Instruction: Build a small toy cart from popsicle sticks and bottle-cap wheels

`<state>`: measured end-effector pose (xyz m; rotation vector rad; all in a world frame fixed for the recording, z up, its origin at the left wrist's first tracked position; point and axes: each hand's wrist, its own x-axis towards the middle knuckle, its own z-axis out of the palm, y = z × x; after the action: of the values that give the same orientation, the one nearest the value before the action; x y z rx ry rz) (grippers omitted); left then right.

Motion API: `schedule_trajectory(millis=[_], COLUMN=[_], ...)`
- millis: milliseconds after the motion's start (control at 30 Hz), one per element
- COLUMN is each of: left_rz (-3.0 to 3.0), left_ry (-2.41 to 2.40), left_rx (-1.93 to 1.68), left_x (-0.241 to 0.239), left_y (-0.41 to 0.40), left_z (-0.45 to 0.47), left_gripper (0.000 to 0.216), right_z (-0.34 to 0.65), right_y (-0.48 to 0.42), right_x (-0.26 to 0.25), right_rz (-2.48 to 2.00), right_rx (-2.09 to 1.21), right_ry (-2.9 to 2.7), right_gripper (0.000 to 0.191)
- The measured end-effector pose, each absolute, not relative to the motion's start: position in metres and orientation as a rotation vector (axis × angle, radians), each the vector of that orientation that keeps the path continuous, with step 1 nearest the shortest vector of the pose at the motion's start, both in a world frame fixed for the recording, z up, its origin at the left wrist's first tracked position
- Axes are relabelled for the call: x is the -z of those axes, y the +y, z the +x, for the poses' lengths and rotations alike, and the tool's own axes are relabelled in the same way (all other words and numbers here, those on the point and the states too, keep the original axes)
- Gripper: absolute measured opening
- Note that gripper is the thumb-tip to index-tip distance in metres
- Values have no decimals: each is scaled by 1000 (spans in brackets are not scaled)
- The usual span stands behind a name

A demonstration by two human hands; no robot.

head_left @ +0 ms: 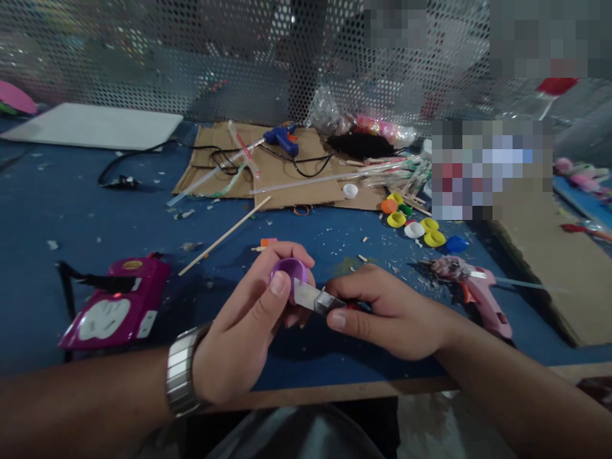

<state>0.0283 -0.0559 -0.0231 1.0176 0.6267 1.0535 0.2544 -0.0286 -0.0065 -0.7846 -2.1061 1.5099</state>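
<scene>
My left hand (248, 319), with a metal watch on the wrist, pinches a purple bottle cap (289, 270) between thumb and fingers just above the blue table (95, 217). My right hand (382, 309) grips a utility knife (318, 298). Its steel blade points left and its tip touches the side of the cap. Both hands are closed and meet at the table's near edge.
A pink glue gun (478, 296) lies right of my hands, a magenta device (117, 309) to the left. Farther back are several coloured caps (415, 223), a wooden stick (224, 236), cardboard (282, 169) with a blue glue gun (283, 138) and clear sticks, a white board (95, 125) and a mesh wall.
</scene>
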Motion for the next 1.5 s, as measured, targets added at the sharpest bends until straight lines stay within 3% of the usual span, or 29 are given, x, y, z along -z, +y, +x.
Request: schedule_trajectory(millis=[433,767,1100,1500], left_rz=[1628,1738,1934,1902], left_ry=[773,826,888,879], left_rx=[-1019,-973,-1004,-1032], left_x=[18,9,12,19], left_y=[-49,-47,-47,-45], left_z=[22,22,20,20], left_gripper=[31,46,38,41], right_z=[258,260,262,259], right_y=[-31,-29,-27,-28], right_x=[7,4,3,5], right_rz=[-709,-640,-666,-691], right_rx=[-1587,-1708,-1500,-1524], right_ry=[-2099,-2085,-2192,-2195], right_gripper=[32,31,31,36])
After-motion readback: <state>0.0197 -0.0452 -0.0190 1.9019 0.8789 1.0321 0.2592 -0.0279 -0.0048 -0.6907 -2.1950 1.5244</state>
